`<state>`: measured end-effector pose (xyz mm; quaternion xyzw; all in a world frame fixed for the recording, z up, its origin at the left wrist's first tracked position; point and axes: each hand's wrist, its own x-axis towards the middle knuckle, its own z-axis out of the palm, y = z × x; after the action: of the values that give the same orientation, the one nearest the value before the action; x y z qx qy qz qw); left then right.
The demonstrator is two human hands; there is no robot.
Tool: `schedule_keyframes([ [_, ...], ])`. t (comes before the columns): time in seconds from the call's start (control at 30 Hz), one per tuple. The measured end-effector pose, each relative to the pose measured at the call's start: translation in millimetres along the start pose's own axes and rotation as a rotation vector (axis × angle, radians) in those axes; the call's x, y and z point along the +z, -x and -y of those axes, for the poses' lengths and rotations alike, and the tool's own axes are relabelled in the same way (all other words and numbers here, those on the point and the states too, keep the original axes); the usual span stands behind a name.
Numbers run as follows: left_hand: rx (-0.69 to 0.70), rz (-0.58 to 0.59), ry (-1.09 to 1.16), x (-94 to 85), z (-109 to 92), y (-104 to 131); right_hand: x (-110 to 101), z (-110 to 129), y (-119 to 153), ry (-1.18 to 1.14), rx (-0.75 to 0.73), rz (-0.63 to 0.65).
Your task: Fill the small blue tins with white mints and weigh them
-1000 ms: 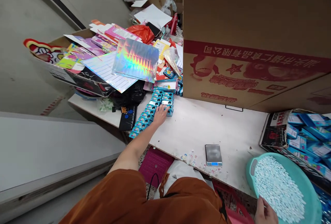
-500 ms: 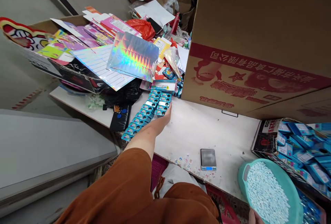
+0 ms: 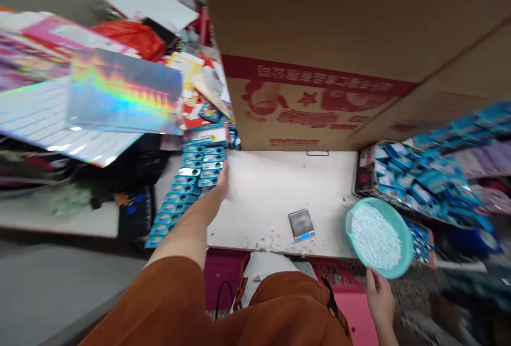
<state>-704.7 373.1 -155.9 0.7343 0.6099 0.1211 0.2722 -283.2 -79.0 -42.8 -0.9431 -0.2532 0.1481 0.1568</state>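
Observation:
My left hand (image 3: 222, 176) reaches along the right side of two rows of small blue boxes (image 3: 175, 197) on the white table. It touches the end of the shorter row; its fingers are mostly hidden and blurred. Low on the right, my right hand (image 3: 380, 294) is at the near rim of a turquoise bowl (image 3: 408, 239). Its fingers are curled together; what they hold, if anything, does not show. Many small pale blue pieces (image 3: 375, 237) fill the bowl. Between the hands lies a small digital scale (image 3: 302, 223) with a lit display.
A large cardboard carton (image 3: 279, 106) stands at the back of the table (image 3: 259, 186). An open box (image 3: 364, 173) of blue packets is on the right. Shiny holographic sheets (image 3: 128, 90) and a red bag (image 3: 136, 37) are piled left. Tiny stickers (image 3: 273, 239) lie near the front edge.
The view has turned to the right. More of my right hand now shows beside the bowl. My left hand stays beside the blue boxes.

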Motion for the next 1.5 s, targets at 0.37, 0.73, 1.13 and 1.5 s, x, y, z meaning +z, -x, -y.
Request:
schedule_keyframes([
  [0.37,0.464,0.451,-0.792,73.1,-128,56,9,-46,8,-0.227,-0.04,-0.086],
  [0.73,0.884,0.261,-0.141,170.0,-423,77,-3,-122,-119,-0.221,-0.261,-0.044],
  [1.13,1.214,0.52,-0.487,365.6,-671,11,15,-147,-247,-0.125,-0.468,0.058],
  [1.5,1.341,0.637,-0.726,393.7,-688,19,25,-153,-245,-0.125,-0.462,0.11],
])
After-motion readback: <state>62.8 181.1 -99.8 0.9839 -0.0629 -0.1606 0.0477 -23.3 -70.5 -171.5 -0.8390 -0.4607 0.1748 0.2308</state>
